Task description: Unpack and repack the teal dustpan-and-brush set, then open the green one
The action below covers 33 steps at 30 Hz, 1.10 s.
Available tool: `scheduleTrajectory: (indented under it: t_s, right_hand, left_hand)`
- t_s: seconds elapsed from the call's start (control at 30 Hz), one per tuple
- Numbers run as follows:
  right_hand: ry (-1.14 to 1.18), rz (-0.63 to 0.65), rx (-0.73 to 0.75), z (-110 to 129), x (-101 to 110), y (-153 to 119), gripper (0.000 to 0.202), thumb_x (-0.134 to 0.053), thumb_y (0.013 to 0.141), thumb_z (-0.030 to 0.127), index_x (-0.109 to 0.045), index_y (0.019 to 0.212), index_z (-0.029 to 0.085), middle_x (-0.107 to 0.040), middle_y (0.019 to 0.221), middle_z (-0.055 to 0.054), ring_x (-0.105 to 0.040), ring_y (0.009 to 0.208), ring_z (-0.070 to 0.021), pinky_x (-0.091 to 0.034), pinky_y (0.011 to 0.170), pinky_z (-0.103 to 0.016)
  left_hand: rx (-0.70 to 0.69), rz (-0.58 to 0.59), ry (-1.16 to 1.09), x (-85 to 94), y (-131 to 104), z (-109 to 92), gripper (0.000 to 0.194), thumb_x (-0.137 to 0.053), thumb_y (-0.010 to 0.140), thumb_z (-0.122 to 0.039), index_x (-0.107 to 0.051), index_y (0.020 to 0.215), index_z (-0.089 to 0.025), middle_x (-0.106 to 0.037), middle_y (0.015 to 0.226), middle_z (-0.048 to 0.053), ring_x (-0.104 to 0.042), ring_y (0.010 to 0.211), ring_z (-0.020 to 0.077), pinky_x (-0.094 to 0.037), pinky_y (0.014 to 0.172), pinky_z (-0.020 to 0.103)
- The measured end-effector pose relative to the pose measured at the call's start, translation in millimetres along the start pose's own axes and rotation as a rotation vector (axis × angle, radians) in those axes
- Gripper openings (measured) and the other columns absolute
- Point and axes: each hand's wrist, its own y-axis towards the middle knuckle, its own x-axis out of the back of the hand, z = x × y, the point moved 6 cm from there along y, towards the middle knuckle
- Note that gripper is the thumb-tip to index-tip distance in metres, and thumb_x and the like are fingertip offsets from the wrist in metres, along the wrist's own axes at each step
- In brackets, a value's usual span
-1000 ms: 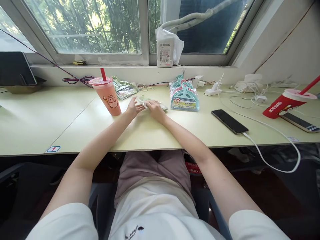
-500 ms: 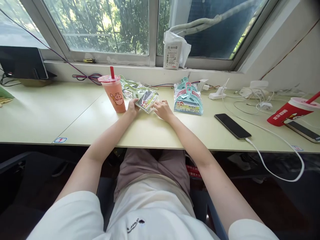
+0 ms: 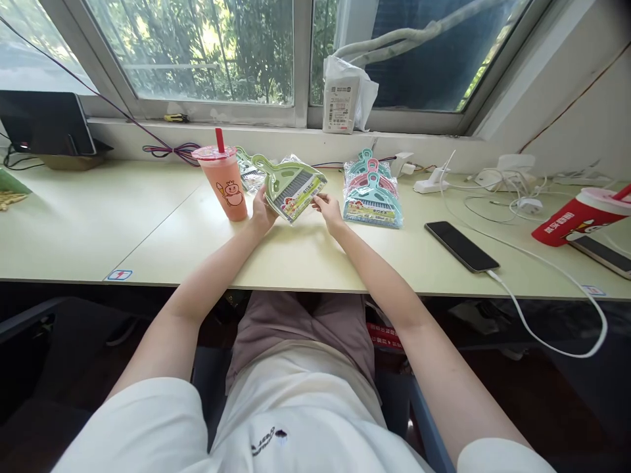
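A green mini dustpan and brush set [image 3: 296, 188] in clear wrap is tilted up above the table between my hands. My left hand [image 3: 263, 211] grips its left edge, fingers behind it. The fingers of my right hand [image 3: 328, 209] pinch its lower right edge beside the printed label. Behind it lies another wrapped green set [image 3: 250, 176], partly hidden. Farther right, several wrapped sets in teal and pink lie overlapped, a teal dustpan set [image 3: 373, 202] at the front.
A drink cup [image 3: 227, 190] with a red straw stands close to my left hand. To the right are a charging phone [image 3: 461, 247], a white cable, a power strip [image 3: 431, 182] and a tilted red cup [image 3: 576, 220]. A tablet [image 3: 46, 125] stands far left.
The green dustpan set has been lifted off the pile and tilted so its front faces me. My right hand has shifted slightly right along with its edge.
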Motion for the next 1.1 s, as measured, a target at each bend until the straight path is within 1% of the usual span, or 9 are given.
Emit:
scheduleTrajectory:
  t_s: [0.17, 0.27, 0.37, 0.5, 0.67, 0.8, 0.97, 1.03, 1.1]
  right_hand:
    - [0.220, -0.039, -0.039, 1.4, 3.2, -0.8, 0.019, -0.073, 0.086, 0.017, -0.056, 0.088, 0.022, -0.069, 0.088, 0.001, -0.071, 0.087, -0.0110, -0.059, 0.101, -0.030]
    - [0.239, -0.038, -0.062, 4.2, 5.9, -2.3, 0.019, -0.073, 0.086, 0.014, -0.056, 0.088, 0.022, -0.069, 0.086, 0.002, -0.071, 0.082, -0.0109, -0.061, 0.098, -0.031]
    - [0.226, -0.068, -0.076, 8.9, 9.4, -4.9, 0.016, -0.069, 0.086, 0.010, -0.058, 0.088, 0.021, -0.069, 0.081, 0.002, -0.069, 0.075, -0.0099, -0.062, 0.093, -0.030]
    - [0.177, -0.126, -0.049, 18.3, 10.4, -9.2, 0.013, -0.066, 0.084, 0.010, -0.060, 0.089, 0.020, -0.070, 0.079, 0.003, -0.070, 0.073, -0.0100, -0.061, 0.084, -0.028]
    - [0.044, -0.102, 0.015, 28.2, 8.3, -9.7, 0.018, -0.066, 0.081, 0.018, -0.064, 0.098, 0.020, -0.072, 0.081, 0.002, -0.070, 0.068, -0.0119, -0.051, 0.063, -0.023]
    - [-0.036, -0.105, 0.034, 26.7, 23.1, 0.1, 0.015, -0.062, 0.082, 0.020, -0.065, 0.097, 0.020, -0.070, 0.082, 0.002, -0.061, 0.060, -0.0093, -0.044, 0.053, -0.021]
    - [-0.060, -0.079, -0.008, 12.1, 43.9, 15.0, 0.029, -0.073, 0.083, 0.023, -0.058, 0.107, 0.023, -0.074, 0.098, -0.002, -0.068, 0.082, -0.0154, -0.055, 0.062, -0.025]
    - [-0.037, -0.062, -0.050, 6.2, 46.1, 17.3, 0.035, -0.076, 0.083, 0.023, -0.055, 0.112, 0.024, -0.075, 0.100, -0.003, -0.070, 0.087, -0.0181, -0.060, 0.069, -0.030]
    - [-0.017, -0.036, -0.056, 5.3, 43.7, 17.2, 0.037, -0.076, 0.085, 0.024, -0.054, 0.116, 0.024, -0.075, 0.098, -0.004, -0.071, 0.086, -0.0190, -0.062, 0.073, -0.034]
  left_hand:
    - [0.084, 0.030, 0.120, -0.7, 3.2, 5.8, 0.051, -0.050, 0.098, -0.068, -0.069, 0.113, -0.023, -0.078, 0.095, 0.007, -0.076, 0.093, 0.0241, -0.063, 0.079, 0.035]
    - [0.120, -0.097, 0.150, 8.6, 9.5, 11.3, 0.049, -0.045, 0.102, -0.065, -0.069, 0.107, -0.023, -0.076, 0.087, 0.006, -0.077, 0.087, 0.0236, -0.063, 0.078, 0.035]
    - [0.121, -0.201, 0.183, 16.8, 15.3, 13.9, 0.048, -0.047, 0.102, -0.063, -0.068, 0.103, -0.020, -0.074, 0.079, 0.005, -0.076, 0.078, 0.0222, -0.063, 0.076, 0.034]
    - [0.039, -0.216, 0.198, 18.5, 17.7, 10.6, 0.048, -0.054, 0.098, -0.067, -0.066, 0.103, -0.020, -0.072, 0.075, 0.003, -0.071, 0.066, 0.0173, -0.059, 0.067, 0.028]
    - [-0.047, -0.311, 0.143, 24.2, 12.5, 1.9, 0.033, -0.053, 0.103, -0.051, -0.065, 0.101, -0.020, -0.069, 0.072, 0.000, -0.065, 0.059, 0.0111, -0.053, 0.059, 0.020]
    - [0.031, -0.161, 0.150, 17.6, 12.4, 5.5, 0.024, -0.055, 0.102, -0.041, -0.066, 0.102, -0.020, -0.066, 0.071, -0.001, -0.063, 0.057, 0.0104, -0.056, 0.062, 0.021]
    - [0.121, 0.093, 0.309, 5.9, 9.3, 17.5, 0.033, -0.079, 0.087, -0.047, -0.070, 0.099, -0.017, -0.070, 0.075, 0.003, -0.070, 0.062, 0.0148, -0.061, 0.070, 0.029]
    - [0.118, 0.123, 0.368, 5.7, 8.8, 19.2, 0.033, -0.087, 0.081, -0.041, -0.071, 0.095, -0.016, -0.071, 0.073, 0.003, -0.070, 0.061, 0.0146, -0.060, 0.070, 0.029]
    - [0.105, 0.090, 0.379, 8.5, 9.7, 18.1, 0.029, -0.087, 0.081, -0.036, -0.071, 0.090, -0.014, -0.070, 0.069, 0.003, -0.068, 0.057, 0.0131, -0.058, 0.067, 0.027]
